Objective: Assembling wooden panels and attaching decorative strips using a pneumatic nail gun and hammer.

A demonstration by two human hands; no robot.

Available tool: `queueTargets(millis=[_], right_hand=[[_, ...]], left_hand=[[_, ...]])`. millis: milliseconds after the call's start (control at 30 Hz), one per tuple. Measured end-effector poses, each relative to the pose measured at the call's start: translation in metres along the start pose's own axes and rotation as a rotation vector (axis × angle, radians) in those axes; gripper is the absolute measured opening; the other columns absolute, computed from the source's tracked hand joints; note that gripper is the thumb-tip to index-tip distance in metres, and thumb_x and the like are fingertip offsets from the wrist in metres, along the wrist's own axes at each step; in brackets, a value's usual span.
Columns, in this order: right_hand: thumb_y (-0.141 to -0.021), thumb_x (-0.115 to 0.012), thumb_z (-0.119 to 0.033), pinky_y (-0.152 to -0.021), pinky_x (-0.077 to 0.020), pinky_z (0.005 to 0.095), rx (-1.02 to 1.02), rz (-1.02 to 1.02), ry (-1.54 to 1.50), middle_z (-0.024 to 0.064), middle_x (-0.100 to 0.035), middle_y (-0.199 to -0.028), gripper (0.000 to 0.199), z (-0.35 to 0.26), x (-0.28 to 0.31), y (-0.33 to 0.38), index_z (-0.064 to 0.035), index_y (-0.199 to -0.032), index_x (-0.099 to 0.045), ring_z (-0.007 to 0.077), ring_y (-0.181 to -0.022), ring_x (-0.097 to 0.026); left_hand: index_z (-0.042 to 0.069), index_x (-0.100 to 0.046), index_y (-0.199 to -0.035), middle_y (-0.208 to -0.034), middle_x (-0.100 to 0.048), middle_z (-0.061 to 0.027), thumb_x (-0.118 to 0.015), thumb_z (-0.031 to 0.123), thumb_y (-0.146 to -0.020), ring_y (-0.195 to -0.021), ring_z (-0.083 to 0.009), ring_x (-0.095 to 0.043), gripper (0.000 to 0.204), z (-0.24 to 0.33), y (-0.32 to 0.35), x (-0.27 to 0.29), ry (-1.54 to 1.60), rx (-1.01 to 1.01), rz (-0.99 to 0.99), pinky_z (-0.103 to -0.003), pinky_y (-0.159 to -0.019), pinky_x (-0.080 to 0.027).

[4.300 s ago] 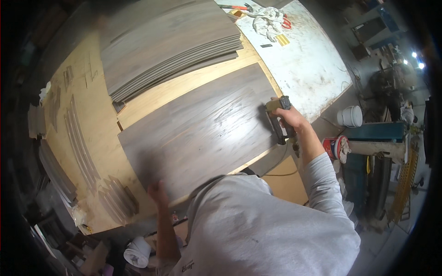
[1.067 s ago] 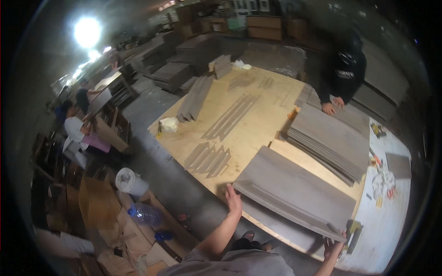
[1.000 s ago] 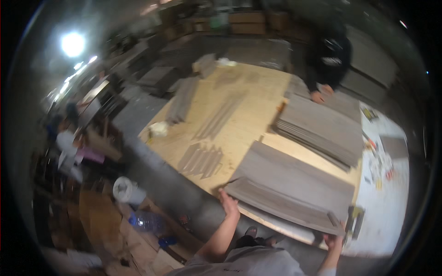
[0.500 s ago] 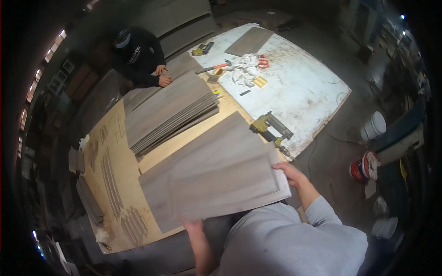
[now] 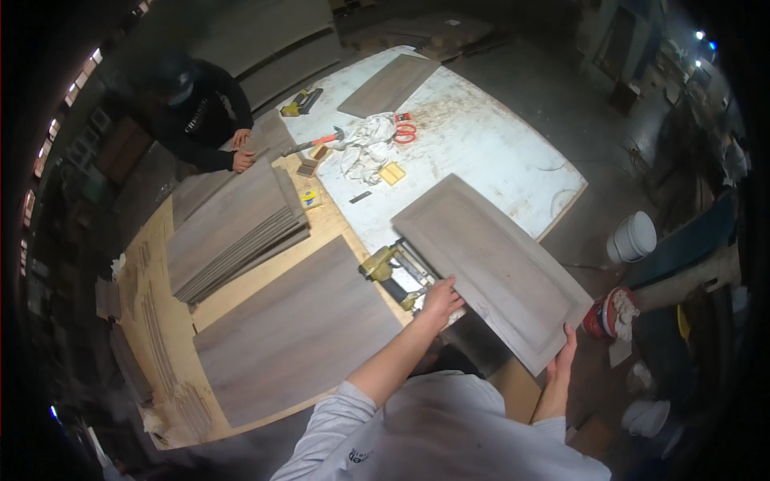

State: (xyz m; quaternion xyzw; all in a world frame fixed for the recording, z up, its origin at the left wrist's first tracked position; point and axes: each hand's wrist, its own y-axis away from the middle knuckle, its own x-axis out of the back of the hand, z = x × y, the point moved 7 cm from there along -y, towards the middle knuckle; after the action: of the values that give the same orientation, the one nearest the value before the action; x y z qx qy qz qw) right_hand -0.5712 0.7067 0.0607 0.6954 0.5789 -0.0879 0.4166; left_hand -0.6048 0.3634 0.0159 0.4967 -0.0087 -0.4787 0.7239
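A grey-brown wooden cabinet door (image 5: pixel 497 268) with a recessed centre panel is held up over the right side of the table and its front edge. My left hand (image 5: pixel 440 301) grips its near long edge, close to a green and black nail gun (image 5: pixel 399 275) lying on the table. At the door's near right corner, my right hand (image 5: pixel 561 353) holds the edge, its thumb up and its other fingers partly hidden. A flat grey-brown panel (image 5: pixel 293 333) lies on the table left of my left hand.
A stack of panels (image 5: pixel 241 224) lies further left, by a co-worker (image 5: pixel 204 120) with both hands on the wood. Farther back are a hammer (image 5: pixel 317 143), a crumpled rag (image 5: pixel 369 148), red-handled scissors (image 5: pixel 405 132), another nail gun (image 5: pixel 301 103) and another panel (image 5: pixel 389 84). Buckets (image 5: pixel 632 237) stand on the floor at right.
The door has been lifted off the flat panel, swung round and carried right, over the white part of the table. Both hands went with it; the left moved far to the right.
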Motion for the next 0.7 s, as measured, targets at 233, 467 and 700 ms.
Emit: queueTargets(millis=[233, 467, 700], right_hand=[[-0.095, -0.061, -0.034, -0.112, -0.0425, 0.0444, 0.042, 0.035, -0.133, 0.0122, -0.059, -0.140, 0.057, 0.006, 0.042, -0.081, -0.0024, -0.141, -0.051, 0.0310, -0.128, -0.056], [-0.098, -0.059, -0.030, -0.111, -0.0427, 0.0435, 0.010, 0.020, 0.013, 0.0149, -0.055, -0.143, 0.055, -0.002, -0.042, -0.161, 0.0013, -0.142, -0.049, 0.0314, -0.128, -0.056], [-0.099, -0.064, -0.028, -0.115, -0.0359, 0.0420, 0.764, 0.515, 0.764, 0.0215, -0.049, -0.149, 0.062, -0.069, -0.038, -0.213, 0.0023, -0.149, -0.044, 0.0337, -0.135, -0.050]], left_hand=[[0.006, -0.055, -0.137, -0.131, -0.063, -0.0109, -0.053, 0.037, -0.104, -0.118, -0.0235, -0.062, 0.046, -0.038, 0.026, -0.050, -0.353, 0.137, -0.229, -0.042, -0.099, -0.052], [0.007, -0.056, -0.136, -0.131, -0.064, -0.0122, -0.054, 0.038, -0.104, -0.116, -0.0236, -0.064, 0.045, -0.021, 0.099, 0.037, -0.305, 0.134, -0.129, -0.041, -0.096, -0.053], [0.006, -0.056, -0.136, -0.125, -0.068, -0.0108, -0.049, 0.034, -0.108, -0.112, -0.0219, -0.066, 0.040, -0.009, 0.165, 0.158, -0.050, -0.120, 0.213, -0.039, -0.094, -0.054]])
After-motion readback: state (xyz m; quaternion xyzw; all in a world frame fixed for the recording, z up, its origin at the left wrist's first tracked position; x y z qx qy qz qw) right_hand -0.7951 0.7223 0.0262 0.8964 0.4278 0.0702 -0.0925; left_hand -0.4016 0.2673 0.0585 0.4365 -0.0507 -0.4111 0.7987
